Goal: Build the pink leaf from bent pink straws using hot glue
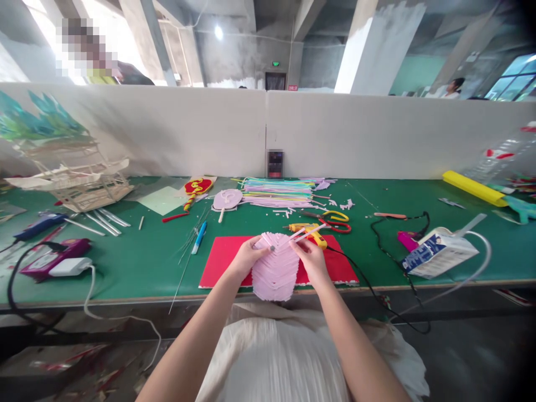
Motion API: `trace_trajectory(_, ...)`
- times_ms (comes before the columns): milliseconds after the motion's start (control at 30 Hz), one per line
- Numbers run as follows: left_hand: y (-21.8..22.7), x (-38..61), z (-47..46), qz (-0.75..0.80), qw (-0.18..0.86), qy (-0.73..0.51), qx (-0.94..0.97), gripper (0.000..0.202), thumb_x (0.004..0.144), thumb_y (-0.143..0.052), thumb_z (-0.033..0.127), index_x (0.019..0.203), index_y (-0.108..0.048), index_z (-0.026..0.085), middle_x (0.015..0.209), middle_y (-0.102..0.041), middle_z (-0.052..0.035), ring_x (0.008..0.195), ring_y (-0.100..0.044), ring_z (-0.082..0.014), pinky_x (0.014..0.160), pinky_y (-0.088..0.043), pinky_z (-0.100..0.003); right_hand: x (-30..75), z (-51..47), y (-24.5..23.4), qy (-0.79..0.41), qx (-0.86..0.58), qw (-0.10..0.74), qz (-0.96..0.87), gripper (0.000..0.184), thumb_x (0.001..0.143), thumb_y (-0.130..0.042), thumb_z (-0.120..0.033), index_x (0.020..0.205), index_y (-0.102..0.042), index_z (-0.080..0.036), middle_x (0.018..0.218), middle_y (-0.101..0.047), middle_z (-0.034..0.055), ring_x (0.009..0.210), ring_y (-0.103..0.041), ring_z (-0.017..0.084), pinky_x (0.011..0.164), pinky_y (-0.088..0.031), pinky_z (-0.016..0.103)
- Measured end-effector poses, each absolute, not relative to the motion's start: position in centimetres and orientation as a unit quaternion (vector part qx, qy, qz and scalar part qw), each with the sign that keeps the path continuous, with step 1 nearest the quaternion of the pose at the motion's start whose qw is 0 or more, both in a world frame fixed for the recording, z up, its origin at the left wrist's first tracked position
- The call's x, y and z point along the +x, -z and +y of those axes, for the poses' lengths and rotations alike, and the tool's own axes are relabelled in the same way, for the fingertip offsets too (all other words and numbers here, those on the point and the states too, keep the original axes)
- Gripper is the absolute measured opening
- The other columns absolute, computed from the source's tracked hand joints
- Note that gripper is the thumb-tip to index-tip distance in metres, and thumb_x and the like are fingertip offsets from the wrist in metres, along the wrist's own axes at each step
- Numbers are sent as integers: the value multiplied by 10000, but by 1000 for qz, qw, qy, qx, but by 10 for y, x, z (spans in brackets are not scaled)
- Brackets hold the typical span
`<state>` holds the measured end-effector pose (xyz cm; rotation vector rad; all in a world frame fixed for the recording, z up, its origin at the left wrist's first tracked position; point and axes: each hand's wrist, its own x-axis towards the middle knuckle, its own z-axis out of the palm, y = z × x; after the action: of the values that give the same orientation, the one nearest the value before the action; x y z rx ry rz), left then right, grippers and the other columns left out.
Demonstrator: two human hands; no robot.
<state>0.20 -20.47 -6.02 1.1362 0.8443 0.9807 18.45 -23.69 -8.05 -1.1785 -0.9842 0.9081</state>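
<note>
**A:** The pink leaf-shaped piece (274, 271) is over the near edge of the red mat (218, 259). Its long axis runs away from the person, rounded tip nearest.

**B:** It's ribbed with slanted strips. The left hand (245, 259) pinches its upper-left edge, and the right hand (313, 261) is closed on a pale strip (298, 237) at the upper right.

**A:** The glue gun (317, 239) lies just beyond.

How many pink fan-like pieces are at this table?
2. The ribbed piece is held by the left hand and right hand over the red mat; the round piece lies farther back, beside the straw pile. Others may be hidden.
</note>
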Motion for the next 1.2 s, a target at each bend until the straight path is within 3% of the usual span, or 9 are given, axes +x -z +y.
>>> trace_trajectory(233, 57, 3, -205, 368, 655, -423, 507, 489, 545, -828, 359, 961, -687, 143, 930, -721, -77, 809, -658, -220, 761, -492, -309, 186, -241, 80, -390, -528, 609, -446, 281, 648, -724, -501, 710, -711, -228, 685, -656, 29, 649, -565, 199, 618, -453, 338)
trace_trajectory(433, 59, 2, -205, 375, 642, -431, 512, 481, 564, -820, 348, 977, -684, 142, 938, -720, -79, 814, -660, -219, 770, -496, -312, 185, -240, 78, -408, -526, 597, -448, 323, 644, -716, -524, 747, -720, -218, 653, -652, 7, 674, -593, 194, 653, -472, 326)
trace_trajectory(567, 57, 2, -205, 380, 647, -424, 508, 497, 566, -818, 339, 998, -679, 136, 956, -717, -82, 814, -660, -218, 759, -503, -308, 184, -244, 68, -442, -475, 635, -420, 414, 700, -643, -586, 885, -722, -224, 896, -708, 43, 900, -634, 237, 767, -496, 350)
trace_trajectory(667, 56, 2, -206, 388, 642, -425, 506, 515, 548, -826, 333, 1001, -680, 138, 953, -719, -77, 816, -660, -218, 748, -503, -298, 184, -245, 65, -473, -422, 677, -373, 483, 705, -614, -621, 971, -700, -227, 1008, -693, 67, 944, -638, 245, 737, -516, 346)
trace_trajectory(967, 60, 1, -203, 389, 650, -450, 473, 544, 523, -841, 337, 1006, -677, 148, 924, -723, -69, 796, -663, -209, 744, -507, -297, 192, -238, 72, -414, -415, 778, -225, 422, 681, -648, -586, 843, -646, -196, 808, -666, 38, 769, -637, 164, 658, -495, 277)
trace_trajectory(1200, 58, 2, -200, 389, 667, -499, 394, 572, 443, -869, 330, 944, -673, 136, 830, -725, -66, 712, -660, -198, 709, -513, -305, 189, -235, 80, -353, -470, 767, -258, 344, 639, -716, -509, 683, -602, -187, 638, -618, -11, 596, -570, 121, 554, -433, 251)
